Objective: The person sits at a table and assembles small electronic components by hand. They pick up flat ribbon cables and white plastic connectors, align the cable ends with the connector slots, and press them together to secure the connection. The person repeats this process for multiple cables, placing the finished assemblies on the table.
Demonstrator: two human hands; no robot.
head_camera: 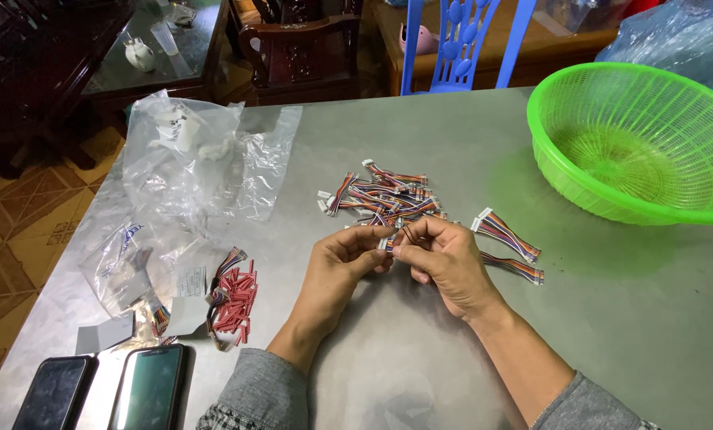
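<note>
Two hands pinch one small wire harness over a grey worktop.

The left hand point(342, 256) and right hand point(444, 256) meet at the centre, fingers point(411, 232) closed on a short multicoloured wire harness point(387, 241) held just above the worktop point(420, 350). A pile of harnesses point(384, 197) lies at 12 o'clock, just beyond the hands; two loose harnesses point(506, 235) lie at 3 o'clock. A green basket point(639, 143) sits at 2 o'clock, red connectors point(235, 301) at 9 o'clock, clear plastic bags point(197, 159) at 10 o'clock, and two phones point(102, 388) at 8 o'clock.
</note>
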